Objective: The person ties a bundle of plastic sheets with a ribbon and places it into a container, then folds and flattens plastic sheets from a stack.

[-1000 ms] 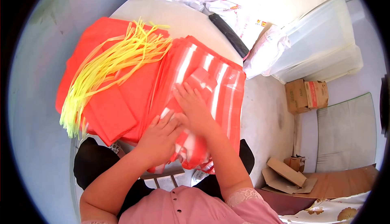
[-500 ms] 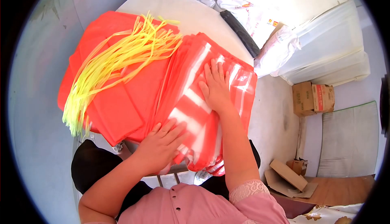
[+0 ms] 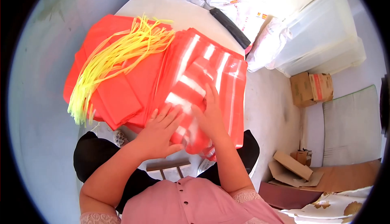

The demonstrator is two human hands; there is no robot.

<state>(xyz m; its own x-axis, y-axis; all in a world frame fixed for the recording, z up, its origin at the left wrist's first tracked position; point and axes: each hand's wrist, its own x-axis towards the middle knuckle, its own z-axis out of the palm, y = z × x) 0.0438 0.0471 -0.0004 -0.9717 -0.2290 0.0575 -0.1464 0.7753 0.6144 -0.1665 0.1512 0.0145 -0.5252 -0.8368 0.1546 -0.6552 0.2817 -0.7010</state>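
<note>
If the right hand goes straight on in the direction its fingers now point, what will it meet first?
The right hand would likely meet the folded red-and-white plastic just ahead; depth is unclear, so it may already touch it.

Bright light, overexposed beyond the 2 hands (image 3: 161, 134); glare on striped plastic (image 3: 191, 74) near them; fisheye curvature, blackened corners.

Pink buttoned shirt (image 3: 191, 203) — lace-edged sleeves (image 3: 247, 196).
</note>
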